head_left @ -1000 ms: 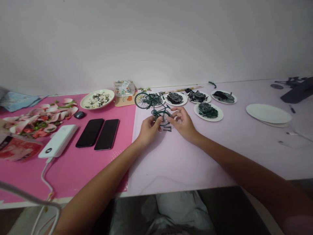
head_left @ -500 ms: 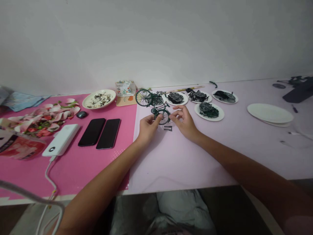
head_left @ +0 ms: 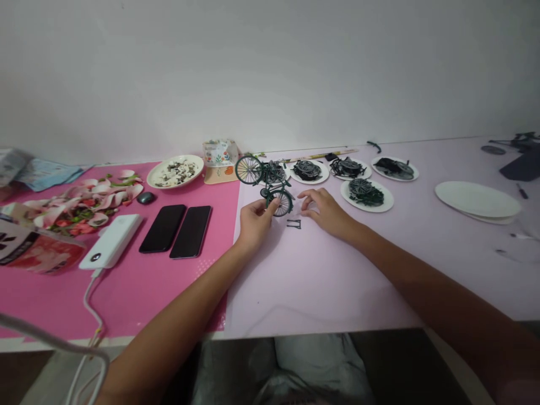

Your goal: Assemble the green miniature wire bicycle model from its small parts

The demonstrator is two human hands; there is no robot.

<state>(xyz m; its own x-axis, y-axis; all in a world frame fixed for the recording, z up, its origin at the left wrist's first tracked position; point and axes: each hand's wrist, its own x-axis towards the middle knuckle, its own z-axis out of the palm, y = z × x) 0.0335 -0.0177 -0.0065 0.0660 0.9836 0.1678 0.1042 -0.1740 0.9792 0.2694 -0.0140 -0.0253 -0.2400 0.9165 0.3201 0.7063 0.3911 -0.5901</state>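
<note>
Bicycle model held at its wheel

Bicycle model (head_left: 276, 194) stands mid-surface (head_left: 320, 270), just near of the far row of parts plates (head_left: 366, 193). Your left hand (head_left: 253, 220) pinches its wheel, seemingly to steady it upright. Your right hand (head_left: 327, 211) rests beside it, fingers relaxed and holding nothing. A small black bracket (head_left: 294, 224) lies between your hands.

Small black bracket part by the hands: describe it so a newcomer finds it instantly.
On the pale lilac mat, look just in front of the left hand and right hand. The small black bracket part lies loose on bare mat, unlike the parts heaped on white plates.
</note>
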